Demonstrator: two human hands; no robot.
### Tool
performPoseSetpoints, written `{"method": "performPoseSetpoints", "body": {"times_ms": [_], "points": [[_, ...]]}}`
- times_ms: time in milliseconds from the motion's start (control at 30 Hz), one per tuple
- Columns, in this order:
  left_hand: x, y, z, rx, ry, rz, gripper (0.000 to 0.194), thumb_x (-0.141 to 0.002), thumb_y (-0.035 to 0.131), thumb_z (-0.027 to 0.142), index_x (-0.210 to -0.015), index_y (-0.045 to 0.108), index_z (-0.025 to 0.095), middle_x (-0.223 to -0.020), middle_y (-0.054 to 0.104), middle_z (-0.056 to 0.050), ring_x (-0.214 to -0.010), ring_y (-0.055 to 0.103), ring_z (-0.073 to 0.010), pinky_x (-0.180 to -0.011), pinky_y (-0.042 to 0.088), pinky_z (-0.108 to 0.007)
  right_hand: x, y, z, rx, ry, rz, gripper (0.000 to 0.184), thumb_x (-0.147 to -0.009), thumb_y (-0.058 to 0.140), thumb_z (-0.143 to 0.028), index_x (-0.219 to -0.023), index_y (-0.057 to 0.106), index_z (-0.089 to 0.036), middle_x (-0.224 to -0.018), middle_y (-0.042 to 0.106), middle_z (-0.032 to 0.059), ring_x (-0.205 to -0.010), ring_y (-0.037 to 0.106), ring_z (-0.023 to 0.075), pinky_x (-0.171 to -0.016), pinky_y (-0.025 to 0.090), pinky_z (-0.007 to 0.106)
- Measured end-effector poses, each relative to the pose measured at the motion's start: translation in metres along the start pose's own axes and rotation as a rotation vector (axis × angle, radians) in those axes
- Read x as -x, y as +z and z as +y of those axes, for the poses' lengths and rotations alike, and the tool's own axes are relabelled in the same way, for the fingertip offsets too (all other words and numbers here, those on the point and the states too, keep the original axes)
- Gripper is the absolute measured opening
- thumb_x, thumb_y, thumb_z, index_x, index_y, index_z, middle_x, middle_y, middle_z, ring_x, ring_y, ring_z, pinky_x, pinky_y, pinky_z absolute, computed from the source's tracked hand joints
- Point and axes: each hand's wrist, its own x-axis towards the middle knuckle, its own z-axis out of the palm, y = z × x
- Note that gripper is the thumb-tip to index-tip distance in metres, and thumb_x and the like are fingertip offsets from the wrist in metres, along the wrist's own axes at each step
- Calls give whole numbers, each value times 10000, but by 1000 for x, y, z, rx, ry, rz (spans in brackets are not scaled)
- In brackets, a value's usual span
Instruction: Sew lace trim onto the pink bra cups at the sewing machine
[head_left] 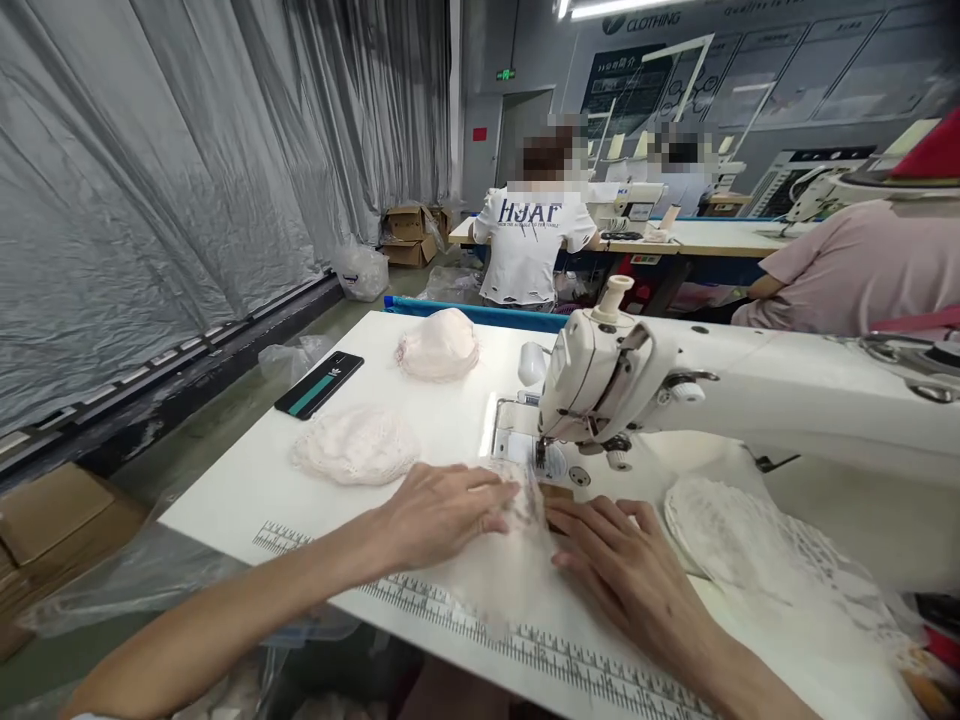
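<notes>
A thin white lace piece [517, 560] lies on the white table [420, 420] just in front of the needle of a white sewing machine [675, 390]. My left hand [442, 510] rests flat on its left side, fingers stretched toward the needle. On the right side my right hand [622, 560] lies flat too, fingers pointing left along the fabric's edge. Both hands press the fabric down and hold nothing else.
A pile of lace pieces [356, 447] and a pink-white padded cup stack [439, 345] lie on the left of the table beside a black phone [319, 384]. More lace [742, 540] sits right of the machine. Other people sit at benches behind. Cardboard boxes [52, 520] stand at floor left.
</notes>
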Motion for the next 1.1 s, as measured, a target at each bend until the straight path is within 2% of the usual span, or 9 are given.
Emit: {"method": "performPoseSetpoints", "body": {"times_ms": [100, 233, 433, 567, 667, 733, 900, 1000, 1100], "points": [[18, -12, -1, -7, 89, 48, 273, -922, 439, 334, -1135, 551, 205, -1138, 622, -52, -951, 570, -191, -751, 429, -323, 4, -9, -21, 16, 5, 16, 288, -944, 392, -357, -1024, 580, -154, -1092, 623, 124, -932, 536, 248, -754, 347, 379], [37, 0, 10, 72, 241, 41, 400, -895, 453, 436, -1204, 502, 187, -1261, 550, -112, -1143, 501, -210, -972, 321, -403, 14, -14, -41, 99, 12, 16, 443, -900, 430, -494, -1148, 515, -137, -1223, 529, 190, -1053, 485, 294, -808, 362, 427], [63, 34, 45, -17, 287, 102, 641, -767, 539, 610, -1174, 490, 117, -1163, 590, -142, -1022, 555, -245, -874, 393, -382, 46, -2, -55, 131, -183, -169, 940, -711, 417, -781, -1309, 408, -56, -1289, 488, 234, -1215, 376, 338, -904, 307, 493], [81, 43, 66, -176, 320, 342, 255, -867, 513, 150, -1114, 526, 90, -920, 656, -78, -797, 585, -164, -744, 413, -316, 59, 6, -81, 130, -113, -26, 323, -904, 459, -247, -1201, 512, -134, -1205, 588, 136, -1111, 490, 242, -872, 321, 411], [97, 36, 83, -23, 280, 411, 224, -893, 394, 80, -1037, 563, 105, -690, 614, -31, -622, 535, -137, -609, 378, -291, 57, -5, -100, -45, -108, 7, 300, -892, 327, -60, -1056, 562, -146, -893, 671, 76, -803, 576, 172, -760, 369, 347], [106, 25, 92, 275, 132, 286, 247, -921, 348, 152, -922, 594, 134, -639, 584, -20, -584, 505, -128, -594, 370, -283, 55, -18, -109, -261, -21, -80, 265, -904, 312, -112, -981, 562, -158, -716, 621, 37, -643, 533, 151, -680, 393, 313], [114, 10, 103, 1266, -369, -373, 251, -845, 529, 368, -867, 618, 135, -720, 607, -14, -643, 520, -113, -591, 394, -213, 64, -38, -117, -1060, 416, -628, 238, -909, 434, -360, -826, 544, -167, -666, 506, -19, -601, 458, 110, -530, 367, 211], [111, 24, 108, 1581, -534, -447, 306, -687, 709, 358, -846, 623, 112, -728, 600, -15, -658, 516, -112, -609, 404, -207, 74, -35, -118, -1316, 550, -693, 320, -867, 497, -437, -742, 521, -144, -639, 438, -34, -578, 404, 90, -526, 342, 206], [108, 36, 115, 1502, -604, -395, 237, -674, 711, 317, -746, 642, 103, -634, 564, 3, -594, 469, -92, -563, 366, -196, 82, -33, -119, -1328, 587, -691, 328, -840, 536, -447, -724, 533, -139, -628, 445, -32, -586, 407, 94, -536, 336, 210]]}}
